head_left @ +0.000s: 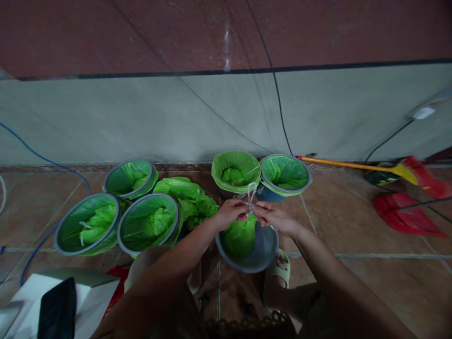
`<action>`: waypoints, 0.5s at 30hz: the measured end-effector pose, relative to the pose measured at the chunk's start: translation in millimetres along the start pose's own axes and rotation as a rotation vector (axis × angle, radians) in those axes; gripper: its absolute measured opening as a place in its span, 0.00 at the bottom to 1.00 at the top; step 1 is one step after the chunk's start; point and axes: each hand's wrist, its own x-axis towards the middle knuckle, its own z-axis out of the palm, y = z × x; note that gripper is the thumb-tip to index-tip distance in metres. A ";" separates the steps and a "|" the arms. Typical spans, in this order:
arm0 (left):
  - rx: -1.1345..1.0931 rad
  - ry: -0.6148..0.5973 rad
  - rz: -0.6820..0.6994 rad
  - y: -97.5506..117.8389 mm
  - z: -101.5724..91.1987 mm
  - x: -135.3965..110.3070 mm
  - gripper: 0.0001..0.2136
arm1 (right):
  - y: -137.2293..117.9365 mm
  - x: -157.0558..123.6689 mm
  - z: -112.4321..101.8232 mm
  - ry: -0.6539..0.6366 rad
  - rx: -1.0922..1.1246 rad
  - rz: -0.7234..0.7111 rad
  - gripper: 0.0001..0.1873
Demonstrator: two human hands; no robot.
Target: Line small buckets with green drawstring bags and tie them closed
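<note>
Likely a home's utility corner; tiled floor (339, 212); painted wall (141, 113); broom (370, 167); red dustpan (399, 212).

No readable text, label, brand, number or sign on any of the things in view.

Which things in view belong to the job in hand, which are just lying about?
In the job:
- left hand, right hand
- green bag and its white drawstring
- gray bin below
- nearby lined bins, likely

Apparently lying about:
- broom
- red dustpan
- blue cable
- white box, black flat item
</note>
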 end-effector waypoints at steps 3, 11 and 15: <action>0.116 -0.074 0.071 -5.5 -1.4 2.9 0.09 | -3.1 -0.1 2.0 -0.038 -0.001 -0.027 0.26; 0.337 -0.183 0.226 -15.3 0.6 7.2 0.10 | 2.0 5.1 -0.3 0.229 0.351 0.114 0.29; 0.317 -0.179 0.229 -15.5 0.9 7.5 0.10 | 12.6 6.0 3.0 0.203 0.316 0.195 0.25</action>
